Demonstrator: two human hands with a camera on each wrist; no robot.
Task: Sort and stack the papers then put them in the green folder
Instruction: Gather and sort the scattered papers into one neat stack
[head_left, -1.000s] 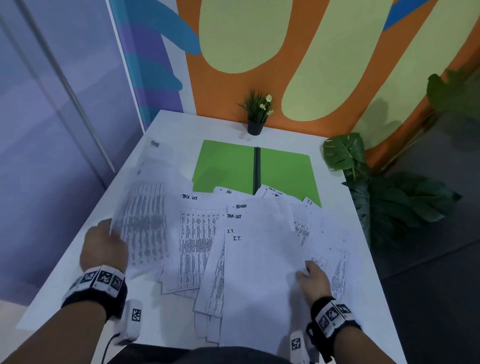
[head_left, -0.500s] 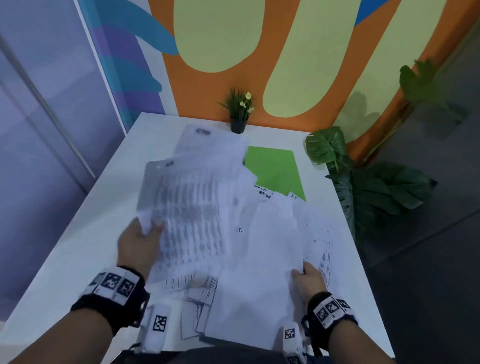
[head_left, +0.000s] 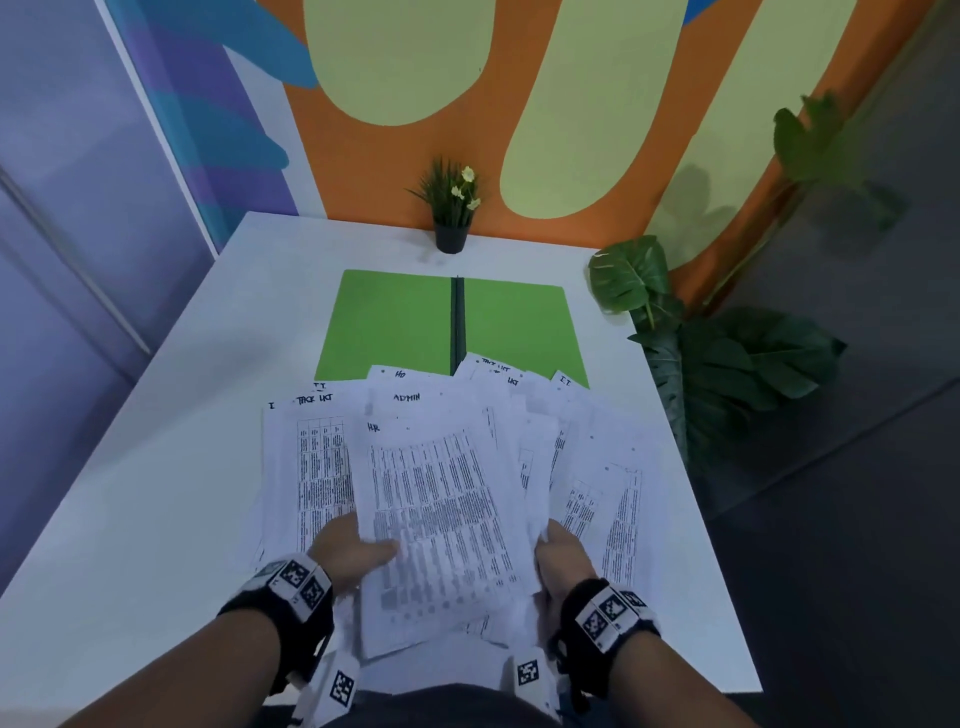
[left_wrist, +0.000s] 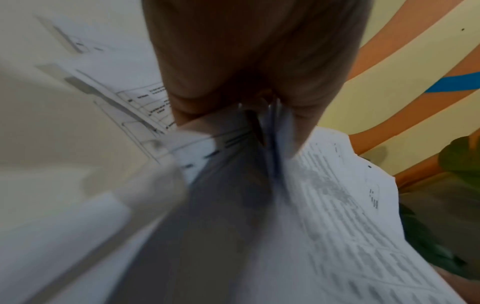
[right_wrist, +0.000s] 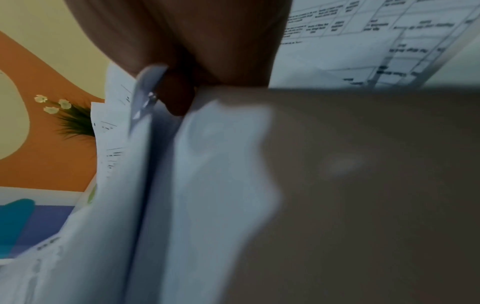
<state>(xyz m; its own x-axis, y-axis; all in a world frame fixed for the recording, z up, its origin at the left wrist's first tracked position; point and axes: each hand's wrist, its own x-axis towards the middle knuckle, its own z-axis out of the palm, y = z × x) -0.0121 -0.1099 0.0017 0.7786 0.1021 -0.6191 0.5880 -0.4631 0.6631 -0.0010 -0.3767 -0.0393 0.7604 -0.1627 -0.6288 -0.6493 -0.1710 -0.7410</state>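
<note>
A loose spread of printed papers (head_left: 597, 467) covers the near half of the white table (head_left: 171, 467), with handwritten headings such as ADMIN, HR and I.T. The green folder (head_left: 395, 322) lies open flat behind them, its near edge under the sheets. Both hands hold a top bundle of sheets (head_left: 441, 514): my left hand (head_left: 353, 551) pinches its left edge with the thumb on top, and my right hand (head_left: 558, 558) grips its right edge. In the left wrist view the papers (left_wrist: 324, 205) sit between thumb and fingers. The right wrist view shows paper (right_wrist: 145, 164) by a fingertip.
A small potted plant (head_left: 451, 208) stands at the table's far edge behind the folder. Large green leaves (head_left: 727, 364) crowd the table's right side. A painted wall closes the back, and a grey wall runs along the left.
My left hand swung its sheets from the left side over to the middle, onto the pile. The right hand moved in to take the bundle's right edge. The folder's left half shows again.
</note>
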